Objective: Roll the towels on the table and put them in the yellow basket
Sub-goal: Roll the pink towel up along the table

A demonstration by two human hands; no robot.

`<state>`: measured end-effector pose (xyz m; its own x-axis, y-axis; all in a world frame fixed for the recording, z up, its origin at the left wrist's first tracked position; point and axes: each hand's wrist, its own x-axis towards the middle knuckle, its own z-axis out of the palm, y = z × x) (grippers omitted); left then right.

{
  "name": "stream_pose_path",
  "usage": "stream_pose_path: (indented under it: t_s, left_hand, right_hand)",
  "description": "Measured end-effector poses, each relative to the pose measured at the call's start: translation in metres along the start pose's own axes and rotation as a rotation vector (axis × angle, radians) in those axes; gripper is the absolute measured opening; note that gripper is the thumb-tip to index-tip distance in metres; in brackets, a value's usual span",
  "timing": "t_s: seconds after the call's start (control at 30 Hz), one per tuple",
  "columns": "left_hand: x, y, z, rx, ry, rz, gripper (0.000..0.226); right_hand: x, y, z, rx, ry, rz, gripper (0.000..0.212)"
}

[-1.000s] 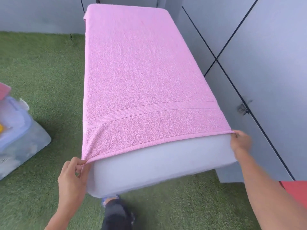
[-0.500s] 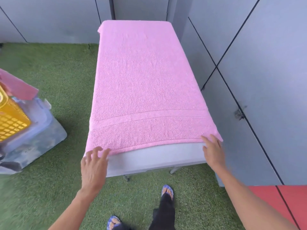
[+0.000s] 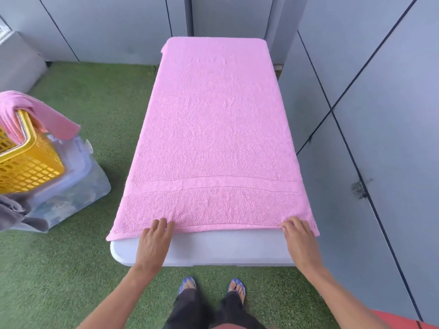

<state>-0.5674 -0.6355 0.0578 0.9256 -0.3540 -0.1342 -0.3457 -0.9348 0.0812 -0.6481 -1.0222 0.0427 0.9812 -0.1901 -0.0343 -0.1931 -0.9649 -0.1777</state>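
Towel: pink terry, spread flat lengthwise over the table; top is covered almost fully. Surface is smooth w/ faint ripples near the far end. A woven band w/ two stitched lines is seen across the width near the close end. Near hem is laid just short of the table's near edge; near-left corner is draped slightly past the side.
Table: white, rounded corners; only the near strip is exposed below the hem.
Left hand: palm down, fingers straight & spread a little; fingertips are placed on the near hem, left of centre. Nothing is gripped.
Right hand: palm down at the near-right corner; fingers are bent over the hem edge. Whether the cloth is pinched or only pressed cannot be told.
Yellow basket: lattice-sided, set on a clear lidded plastic box at far left, well apart from the table. A 2nd pink towel is hung over its rim.
Grey cloth: bunched beside the box, lower left.
Floor: green artificial turf.
Walls: grey panels w/ dark seams.
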Motion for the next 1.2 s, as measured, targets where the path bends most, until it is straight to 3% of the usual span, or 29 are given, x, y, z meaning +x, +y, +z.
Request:
stream_pose_path:
  t_s: [0.1, 0.23, 0.43, 0.6, 0.8, 0.93, 1.03, 1.13, 1.2]
  left_hand:
    - [0.0, -0.009, 0.0, 0.022, -0.05, 0.052, 0.078]
    - [0.003, -0.018, -0.002, -0.028, -0.004, 0.086, 0.056]
    - [-0.005, -0.036, 0.006, -0.177, 0.08, -0.015, 0.056]
    - [-0.014, -0.065, 0.003, -0.248, 0.036, -0.105, 0.051]
    - [0.005, -0.103, -0.012, -0.348, -0.18, 0.022, 0.021]
    - [0.027, -0.114, -0.021, -0.597, -0.273, -0.158, 0.02]
    - [0.032, -0.12, -0.026, -0.645, -0.235, -0.212, 0.022]
    - [0.022, -0.118, -0.023, -0.326, 0.006, -0.099, 0.021]
    - [0.008, -0.107, -0.016, -0.247, 0.08, -0.069, 0.024]
  right_hand:
    - [-0.008, 0.005, -0.001, -0.009, -0.038, -0.028, 0.01]
    - [-0.017, 0.009, -0.005, 0.028, -0.117, -0.051, 0.007]
    - [-0.017, 0.018, -0.008, 0.121, -0.079, 0.034, 0.026]
    - [-0.012, 0.026, -0.012, 0.17, -0.075, 0.048, 0.017]
    - [-0.001, 0.041, -0.033, 0.219, -0.409, 0.06, 0.027]
    - [0.025, 0.034, -0.047, 0.264, -0.545, 0.143, 0.028]
    - [0.034, 0.034, -0.046, 0.291, -0.481, 0.223, 0.024]
    - [0.027, 0.025, -0.046, 0.145, -0.344, 0.263, 0.021]
    - [0.019, 0.019, -0.046, 0.055, -0.245, 0.245, 0.016]
